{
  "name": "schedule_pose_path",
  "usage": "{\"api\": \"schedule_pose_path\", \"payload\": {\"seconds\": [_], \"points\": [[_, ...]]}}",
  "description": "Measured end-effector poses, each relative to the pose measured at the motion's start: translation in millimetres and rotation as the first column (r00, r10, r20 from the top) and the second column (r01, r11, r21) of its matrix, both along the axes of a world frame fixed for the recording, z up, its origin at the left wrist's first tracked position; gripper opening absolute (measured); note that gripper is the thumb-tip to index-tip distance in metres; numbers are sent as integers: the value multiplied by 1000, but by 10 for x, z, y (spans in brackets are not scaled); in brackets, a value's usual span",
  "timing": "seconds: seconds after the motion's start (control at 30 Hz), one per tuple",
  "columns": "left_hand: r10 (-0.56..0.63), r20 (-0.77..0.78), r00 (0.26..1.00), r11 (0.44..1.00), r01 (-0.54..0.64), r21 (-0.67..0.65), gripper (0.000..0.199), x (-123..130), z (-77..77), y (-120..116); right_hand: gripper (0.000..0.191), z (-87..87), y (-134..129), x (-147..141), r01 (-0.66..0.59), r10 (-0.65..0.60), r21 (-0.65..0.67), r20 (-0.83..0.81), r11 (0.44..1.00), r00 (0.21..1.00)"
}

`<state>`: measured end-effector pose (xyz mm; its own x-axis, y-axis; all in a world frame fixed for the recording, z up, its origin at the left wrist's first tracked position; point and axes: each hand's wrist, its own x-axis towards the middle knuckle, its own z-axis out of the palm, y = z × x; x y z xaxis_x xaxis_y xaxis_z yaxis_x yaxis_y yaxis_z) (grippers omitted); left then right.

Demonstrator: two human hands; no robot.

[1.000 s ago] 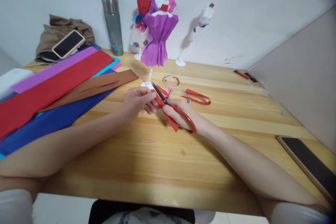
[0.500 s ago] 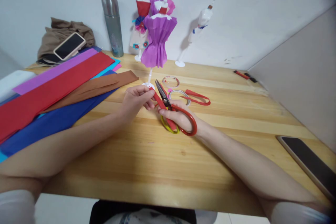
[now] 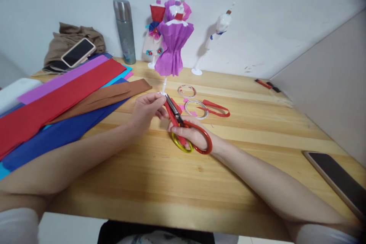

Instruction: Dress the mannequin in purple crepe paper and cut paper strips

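My left hand [image 3: 148, 110] pinches the upper end of a narrow red paper strip [image 3: 171, 112]. The strip slants down to the right, alongside the scissors, to my right hand [image 3: 190, 131]. That hand holds the scissors [image 3: 201, 131], which have one red and one yellow handle loop; their blades point up and left, close to my left fingertips. Just behind the hands lie a white tape ring [image 3: 196, 109], small pink scraps and a looped red strip [image 3: 219, 108]. A dress form in pleated purple paper [image 3: 173, 51] stands beyond my left hand.
Folded coloured papers [image 3: 71, 91] cover the left side. A bottle [image 3: 125, 32], brown cloth [image 3: 74, 36] and phone [image 3: 78, 52] are at the back left. Another phone [image 3: 337, 179] lies at the right. More dress forms [image 3: 223, 23] and a clear tape ring [image 3: 187, 91] stand or lie farther back.
The scissors' blades have moved left and slightly down, closer to my left fingertips, and look nearly closed. The view has shifted a little, so the background sits slightly lower.
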<state>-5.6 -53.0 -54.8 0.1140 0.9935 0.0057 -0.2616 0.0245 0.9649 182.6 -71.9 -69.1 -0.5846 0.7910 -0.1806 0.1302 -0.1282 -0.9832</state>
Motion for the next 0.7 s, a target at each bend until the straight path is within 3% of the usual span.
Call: {"api": "schedule_pose_path", "payload": {"seconds": [0.2,0.3,0.4,0.47,0.53,0.63,0.7], "points": [[86,-40,996,996,-86,-2,21,-5,27,19,57,-31,35,45,-2,6,53,-70,999,998],[119,-46,992,993,-118,20,22,-28,44,62,61,-52,38,53,8,-4,34,-120,999,993],[131,-9,991,990,-131,54,20,-69,66,125,60,-81,28,44,-73,74,10,-184,997,980],[59,4,998,998,-59,35,17,-95,66,164,60,-93,18,36,-146,143,9,-264,989,954],[-112,-17,994,994,112,-22,15,-109,46,187,63,-91,12,31,-219,202,-10,-346,976,916],[-366,-28,930,927,361,-106,18,-104,-8,179,73,-57,15,44,-303,245,-80,-414,950,877],[-457,-17,889,884,451,-123,18,-93,-34,157,78,-22,22,67,-353,274,-115,-428,929,861]]}}
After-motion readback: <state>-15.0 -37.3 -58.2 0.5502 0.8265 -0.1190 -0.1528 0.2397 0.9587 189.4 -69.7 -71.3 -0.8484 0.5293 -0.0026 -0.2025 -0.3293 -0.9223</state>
